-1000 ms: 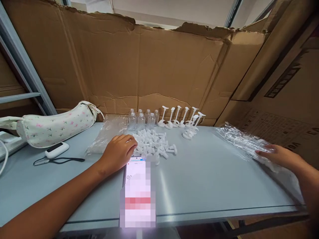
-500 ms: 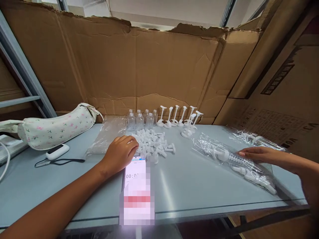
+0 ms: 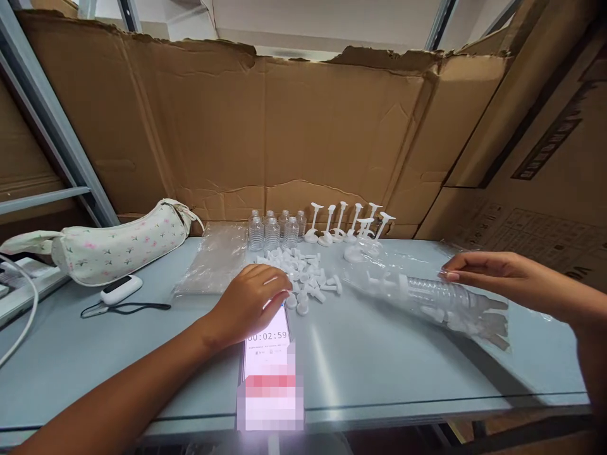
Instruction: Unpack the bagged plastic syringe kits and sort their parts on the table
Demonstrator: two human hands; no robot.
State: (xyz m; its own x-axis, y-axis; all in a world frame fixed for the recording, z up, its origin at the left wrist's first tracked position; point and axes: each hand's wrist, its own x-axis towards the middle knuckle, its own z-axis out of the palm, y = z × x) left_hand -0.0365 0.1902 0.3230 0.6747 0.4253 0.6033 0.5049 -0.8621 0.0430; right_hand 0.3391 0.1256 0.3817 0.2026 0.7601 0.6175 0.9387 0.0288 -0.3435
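Note:
My left hand (image 3: 249, 303) rests curled on the grey table (image 3: 379, 354), at the top end of a phone (image 3: 268, 354) whose screen shows a timer; what its fingers hold, if anything, is hidden. Just beyond it lies a pile of small white plastic caps (image 3: 303, 275). My right hand (image 3: 493, 275) pinches the top of a clear plastic bag (image 3: 427, 297) filled with white plastic parts and holds it just above the table. Behind the pile stand several tiny clear bottles (image 3: 277, 229) and several white stands (image 3: 348, 224).
A floral pouch (image 3: 118, 246) and a small white device (image 3: 121, 289) with a black cord lie at the left. A flat clear bag (image 3: 213, 259) lies beside the bottles. Cardboard sheets (image 3: 303, 126) wall in the back and right. A metal rack post (image 3: 52, 120) stands at the left.
My right hand has dragged the bag of white parts from the table's right edge toward the middle and lifted it slightly. My left hand has stayed by the phone.

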